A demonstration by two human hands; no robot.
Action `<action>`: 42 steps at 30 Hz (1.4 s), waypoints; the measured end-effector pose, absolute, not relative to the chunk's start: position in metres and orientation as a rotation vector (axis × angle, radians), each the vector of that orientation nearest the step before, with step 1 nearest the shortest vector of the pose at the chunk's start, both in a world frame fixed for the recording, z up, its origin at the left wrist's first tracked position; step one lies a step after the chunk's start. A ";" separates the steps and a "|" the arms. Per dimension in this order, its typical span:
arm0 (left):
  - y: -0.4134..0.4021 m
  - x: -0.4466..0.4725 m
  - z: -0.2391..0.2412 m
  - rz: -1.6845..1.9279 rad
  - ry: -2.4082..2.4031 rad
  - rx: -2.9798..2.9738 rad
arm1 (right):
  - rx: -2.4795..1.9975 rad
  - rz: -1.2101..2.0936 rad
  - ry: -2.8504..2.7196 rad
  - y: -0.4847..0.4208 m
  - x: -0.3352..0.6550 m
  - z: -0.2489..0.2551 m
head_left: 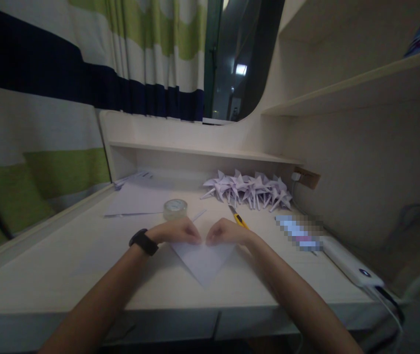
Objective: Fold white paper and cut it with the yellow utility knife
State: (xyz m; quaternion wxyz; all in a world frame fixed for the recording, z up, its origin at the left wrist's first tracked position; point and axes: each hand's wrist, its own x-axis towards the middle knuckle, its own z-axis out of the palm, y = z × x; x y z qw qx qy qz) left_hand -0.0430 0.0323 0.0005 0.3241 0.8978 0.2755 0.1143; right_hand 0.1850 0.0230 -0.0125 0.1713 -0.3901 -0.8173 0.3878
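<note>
A white sheet of paper (204, 263) lies on the desk with one corner pointing toward me; its upper part is covered by my hands. My left hand (182, 231), with a dark watch on the wrist, pinches the paper's upper edge near the middle. Close beside it, my right hand (225, 232) pinches the same edge, fingertips almost meeting the left ones. Just behind the left hand stands a roll of clear tape (175, 208), and a thin white paper strip (199, 215) lies by it. A yellow utility knife (240, 221) rests behind the right hand.
Several white paper pinwheels (249, 188) are piled at the back under a low shelf (210, 153). A stack of white paper (136, 195) lies back left. On the right are a blurred-out phone (298, 232), a white power strip (352, 263) with cables, and a wall.
</note>
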 end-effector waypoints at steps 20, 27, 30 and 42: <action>0.034 -0.033 -0.018 0.508 0.636 2.278 | -1.215 1.212 -2.228 0.020 0.189 -0.006; 0.035 -0.045 -0.006 0.467 0.707 2.238 | -1.181 1.326 -2.099 0.026 0.202 -0.004; 0.033 -0.049 0.001 0.486 0.721 2.232 | -1.185 1.388 -2.086 0.030 0.212 -0.001; 0.046 -0.059 -0.007 0.587 0.820 2.204 | -1.218 1.045 -2.047 0.039 0.242 0.013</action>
